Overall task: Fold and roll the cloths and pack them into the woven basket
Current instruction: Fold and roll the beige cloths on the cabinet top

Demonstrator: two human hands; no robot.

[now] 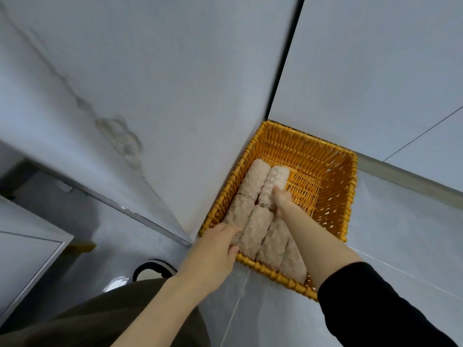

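The step in hand looks like packing: rolls are being seated in the orange-yellow rectangular woven basket (333,196), which sits on the pale tiled floor (400,246) in the corner where two grey-white walls (175,71) meet.

The right hand (281,200) reaches deep into the basket and its fingers close around the lower part of a pinkish-beige fluffy rolled cloth (274,182), which lies just beyond the hand, beside another roll to its left. The left hand (220,244) rests at the near left rim with its fingers curled loosely over the end of the nearest left roll (236,214); whether it grips or merely steadies, I cannot tell. Between the two hands lie more rolls, packed side by side along the basket's left half and running under the right forearm. To the right of the right hand the basket bottom is bare wicker.

Judging from this, the next move calls for pressing the held roll snug against its neighbours, then releasing it without loosening the roll, and filling the bare side with further cloths.
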